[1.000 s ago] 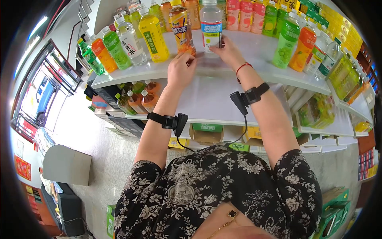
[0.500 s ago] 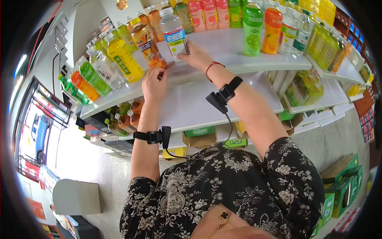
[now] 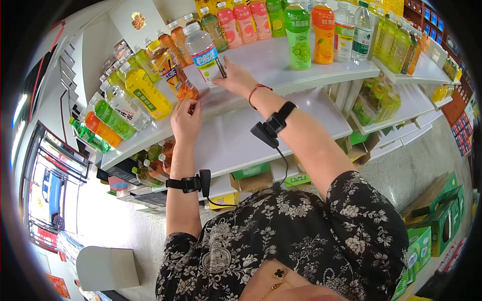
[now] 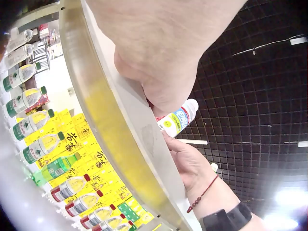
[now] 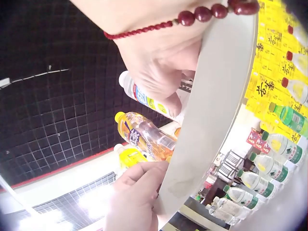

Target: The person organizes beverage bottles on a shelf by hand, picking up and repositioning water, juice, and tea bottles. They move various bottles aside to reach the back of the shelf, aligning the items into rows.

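In the head view my right hand grips the lower part of a clear drink bottle with a white cap and a blue-and-white label. The bottle stands near the front of the white shelf. To its left is an iced tea bottle with an orange-brown label. My left hand rests at the shelf's front edge, just below the base of that tea bottle, with loosely curled fingers and nothing seen in them. The right wrist view shows the thumb of my right hand along the clear bottle.
Left along the shelf stand a yellow drink bottle, a clear water bottle and a green grape drink bottle. Pink bottles line the back. Another green grape bottle and an orange juice bottle stand to the right.
The head view has turned, so the shelf, bottles and both hands sit further left and lower in the picture. My right hand keeps its grip on the clear bottle; my left hand stays by the tea bottle.
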Action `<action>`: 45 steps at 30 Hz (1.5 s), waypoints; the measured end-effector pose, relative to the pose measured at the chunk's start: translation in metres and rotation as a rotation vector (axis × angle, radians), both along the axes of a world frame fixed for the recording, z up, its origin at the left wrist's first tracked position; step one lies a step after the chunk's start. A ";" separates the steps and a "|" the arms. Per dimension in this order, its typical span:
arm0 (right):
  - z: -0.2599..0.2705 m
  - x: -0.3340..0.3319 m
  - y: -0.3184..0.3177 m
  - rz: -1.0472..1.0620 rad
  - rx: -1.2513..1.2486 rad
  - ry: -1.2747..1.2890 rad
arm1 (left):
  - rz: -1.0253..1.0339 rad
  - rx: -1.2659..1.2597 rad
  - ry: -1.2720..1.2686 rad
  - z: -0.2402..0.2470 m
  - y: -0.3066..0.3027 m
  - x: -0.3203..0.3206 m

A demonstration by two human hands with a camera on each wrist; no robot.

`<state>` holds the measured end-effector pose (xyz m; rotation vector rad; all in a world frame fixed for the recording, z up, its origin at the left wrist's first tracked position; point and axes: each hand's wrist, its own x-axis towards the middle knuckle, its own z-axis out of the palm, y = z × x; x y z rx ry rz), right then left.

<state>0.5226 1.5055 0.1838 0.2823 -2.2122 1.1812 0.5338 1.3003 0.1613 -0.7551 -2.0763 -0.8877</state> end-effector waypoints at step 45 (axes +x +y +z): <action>-0.003 0.031 0.081 -0.333 0.272 -0.015 | 0.029 0.010 0.014 -0.002 -0.001 0.001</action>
